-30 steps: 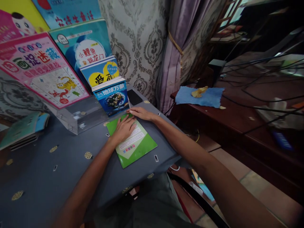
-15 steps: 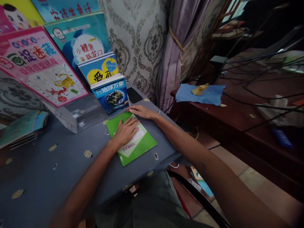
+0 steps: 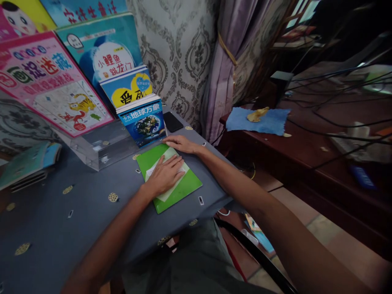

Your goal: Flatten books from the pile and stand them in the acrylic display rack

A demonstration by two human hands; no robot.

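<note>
A thin green book (image 3: 185, 185) with a pale panel lies flat near the table's right edge. My left hand (image 3: 165, 173) rests flat on its cover, fingers stretched out and holding nothing. Just past the book's far corner, my right hand (image 3: 180, 143) lies on the table with fingers extended, close to the foot of the book rack. The blue book with a globe (image 3: 148, 125) stands at the front of the rack, right by my right fingertips. Whether those fingertips touch the book or the rack, I cannot tell.
A clear acrylic rack (image 3: 94, 153) holds several upright children's books, among them a pink one (image 3: 55, 85). Behind it lies a black phone (image 3: 173, 121). A stack of books (image 3: 30, 165) sits at left. On the right, a dark wooden table (image 3: 294, 151) carries a blue cloth (image 3: 235, 120) and cables.
My left hand has slid slightly toward the right and nearer over the green book, covering the coloured lettering. My right hand stays in about the same place.
</note>
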